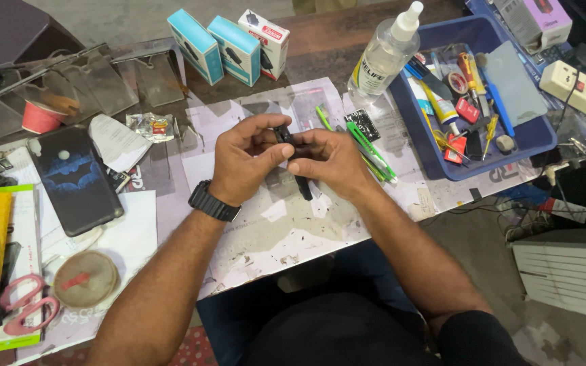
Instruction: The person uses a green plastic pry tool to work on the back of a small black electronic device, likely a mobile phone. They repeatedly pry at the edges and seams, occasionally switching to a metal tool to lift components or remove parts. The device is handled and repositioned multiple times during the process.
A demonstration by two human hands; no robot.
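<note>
**Both hands close on a small black part**

The left hand (244,157) and right hand (329,161) meet above the middle of the worktop (286,230), fingers of both clamped on a small black part (286,137). Most of it is hidden between thumbs and fingertips, so its shape is hard to make out; a dark strip (304,188) hangs below the right hand, and I cannot tell whether it belongs to the part. A black watch (213,202) sits on the left wrist.

Just right of the hands lie green tools (373,154), partly covered by the right hand. Beyond them stands a clear bottle (384,54) beside a blue tray (503,146) of crowded, hard-to-tell tools. At left lies a dark phone (76,178); pink scissors (25,305) are cut off near the edge.
</note>
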